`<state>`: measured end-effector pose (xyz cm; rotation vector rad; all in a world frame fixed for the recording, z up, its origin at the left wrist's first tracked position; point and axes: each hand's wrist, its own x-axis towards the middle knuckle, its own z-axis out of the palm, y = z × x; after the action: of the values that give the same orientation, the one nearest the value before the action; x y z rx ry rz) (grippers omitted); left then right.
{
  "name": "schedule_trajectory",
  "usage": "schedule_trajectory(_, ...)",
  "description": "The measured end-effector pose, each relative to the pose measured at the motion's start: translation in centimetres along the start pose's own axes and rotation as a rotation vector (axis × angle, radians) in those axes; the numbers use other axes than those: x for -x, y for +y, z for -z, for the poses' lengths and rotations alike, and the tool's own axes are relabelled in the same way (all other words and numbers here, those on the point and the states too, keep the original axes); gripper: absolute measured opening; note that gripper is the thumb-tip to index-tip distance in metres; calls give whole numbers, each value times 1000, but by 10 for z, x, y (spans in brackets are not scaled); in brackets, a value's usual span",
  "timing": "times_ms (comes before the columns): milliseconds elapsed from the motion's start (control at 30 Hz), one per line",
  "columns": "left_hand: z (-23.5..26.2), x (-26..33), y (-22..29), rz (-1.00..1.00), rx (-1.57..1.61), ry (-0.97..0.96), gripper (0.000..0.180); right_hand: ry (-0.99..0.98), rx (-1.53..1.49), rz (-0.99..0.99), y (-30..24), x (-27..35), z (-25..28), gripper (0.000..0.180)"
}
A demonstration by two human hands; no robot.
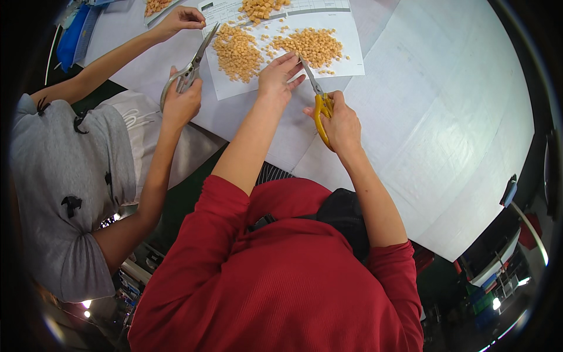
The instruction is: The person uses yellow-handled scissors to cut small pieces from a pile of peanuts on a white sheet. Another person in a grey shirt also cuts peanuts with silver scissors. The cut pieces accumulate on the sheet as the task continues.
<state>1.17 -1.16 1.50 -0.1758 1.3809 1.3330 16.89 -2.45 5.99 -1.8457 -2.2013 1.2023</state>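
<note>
My right hand (341,124) grips a pair of scissors (320,111) by the yellow handles, blades pointing up and to the left. At their tips, my left hand (280,77) pinches thumb and forefinger together; whatever lies between them is too small to make out. Just beyond my fingers lies a pile of small tan-orange pieces (314,46). Another pile (236,54) of the same pieces sits to its left, and larger chunks (261,8) are heaped farther back. Under the piles is a printed white paper sheet (231,89).
On my left, a person in grey holds metal shears (193,67) in one hand and pinches with the other hand (183,21) near the left pile. A tray of pieces (157,6) and a blue container (73,38) stand back left. The white-covered table (434,117) extends right.
</note>
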Motion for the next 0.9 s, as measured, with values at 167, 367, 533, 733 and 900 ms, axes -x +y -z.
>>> schedule_trajectory(167,3,-2,4,-77,-72,1,22,-43,-11,-41,-2,0,3,63)
schedule_trajectory(367,11,-7,13,-225,-289,-50,27,-69,-42,-3,0,2,4,70)
schedule_trajectory(533,14,-9,16,-385,-404,-82,23,-57,14,18,-3,2,6,70)
schedule_trajectory(733,20,-19,14,-426,-441,-116,24,-23,40,25,4,-3,4,63)
schedule_trajectory(900,11,-20,15,-701,-971,-4,21,35,17,-58,6,-6,8,61)
